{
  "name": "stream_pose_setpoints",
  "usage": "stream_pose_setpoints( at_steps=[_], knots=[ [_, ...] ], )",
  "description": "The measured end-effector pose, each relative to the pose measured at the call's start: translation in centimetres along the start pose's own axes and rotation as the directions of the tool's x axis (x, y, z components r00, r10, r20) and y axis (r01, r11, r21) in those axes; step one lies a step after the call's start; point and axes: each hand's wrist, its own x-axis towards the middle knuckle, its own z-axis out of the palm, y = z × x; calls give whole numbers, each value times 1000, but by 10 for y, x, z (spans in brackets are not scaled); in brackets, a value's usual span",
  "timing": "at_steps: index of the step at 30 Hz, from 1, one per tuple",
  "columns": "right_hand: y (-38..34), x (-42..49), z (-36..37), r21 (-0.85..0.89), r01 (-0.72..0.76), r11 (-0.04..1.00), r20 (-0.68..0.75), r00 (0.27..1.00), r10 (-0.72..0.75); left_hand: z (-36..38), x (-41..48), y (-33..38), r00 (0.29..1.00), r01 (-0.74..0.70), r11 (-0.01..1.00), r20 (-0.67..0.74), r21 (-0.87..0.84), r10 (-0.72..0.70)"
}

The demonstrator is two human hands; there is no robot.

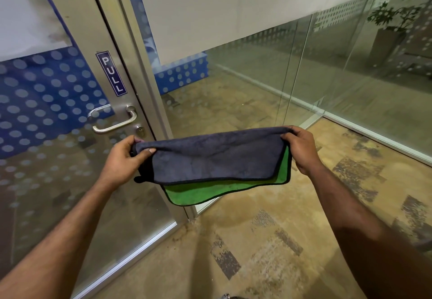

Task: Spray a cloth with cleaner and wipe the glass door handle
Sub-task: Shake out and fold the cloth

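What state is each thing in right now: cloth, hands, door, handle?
cloth: folded over, grey side out, green edge showing below
left hand: grips the cloth's left end
right hand: grips the cloth's right end
door handle: level, untouched
door: appears closed

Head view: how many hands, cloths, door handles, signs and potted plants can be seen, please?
hands: 2 (left hand, right hand)
cloth: 1
door handle: 1
PULL sign: 1
potted plant: 1
Total: 6
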Motion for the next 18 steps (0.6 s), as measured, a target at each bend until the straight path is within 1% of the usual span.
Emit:
stream_pose_setpoints(
  at_steps=[2, 4, 5, 7, 10, 13, 15, 18],
  knots=[
    [0, -3, 1, -25, 3, 1000, -37, 999, -4, 8, 1, 4, 994, 51, 995, -92, -88, -60],
    [0, -10, 8, -42, -12, 999, -68, 998, 9, 21, 1, 10, 975, 121, 978, -166, -171, -149],
    [0, -16, 13, -49, -19, 999, -70, 997, 15, 29, -1, 15, 962, 157, 964, -186, -216, -198],
    [1, -31, 29, -76, -17, 997, -47, 999, 14, 50, -6, 26, 953, 199, 937, -164, -286, -253],
    [2, -60, 61, -123, 27, 992, 84, 996, -17, 88, -17, 49, 964, 201, 912, -94, -356, -249],
    [-2, -86, 90, -142, 74, 987, 201, 979, -45, 121, -27, 73, 967, 201, 898, -68, -390, -246],
    [-6, -98, 101, -161, 103, 982, 232, 971, -64, 134, -33, 84, 975, 174, 900, -57, -399, -214],
    [-14, -107, 105, -175, 119, 977, 202, 976, -82, 140, -45, 95, 986, 105, 927, -87, -360, -146]
  ],
)
